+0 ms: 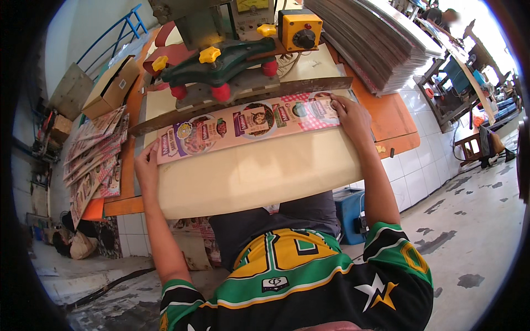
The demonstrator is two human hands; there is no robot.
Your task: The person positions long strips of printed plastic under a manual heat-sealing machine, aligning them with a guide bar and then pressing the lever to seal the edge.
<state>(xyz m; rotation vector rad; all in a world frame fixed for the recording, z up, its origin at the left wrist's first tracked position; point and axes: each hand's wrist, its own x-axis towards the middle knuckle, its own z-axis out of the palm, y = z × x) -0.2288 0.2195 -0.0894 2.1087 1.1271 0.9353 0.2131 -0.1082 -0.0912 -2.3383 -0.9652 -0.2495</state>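
Note:
A long printed strip (243, 126), pink with food pictures, lies crosswise on a cream sheet (259, 171). Its far long edge runs beside a brown metal bar (309, 86) under the press. My left hand (147, 168) pinches the strip's left end between thumb and fingers. At the other end, my right hand (351, 117) grips the right corner, thumb on top. Just beyond the bar stands a dark green press head (221, 63) with yellow star knobs and red feet, apart from both hands.
Stacked printed strips (96, 154) lie at the left beside a cardboard box (112, 88). A tall pile of sheets (381, 44) stands at the back right. A yellow control box (300, 30) with a black dial sits by the press. Orange tabletop (395, 124) shows at right; a blue bin (351, 215) is below.

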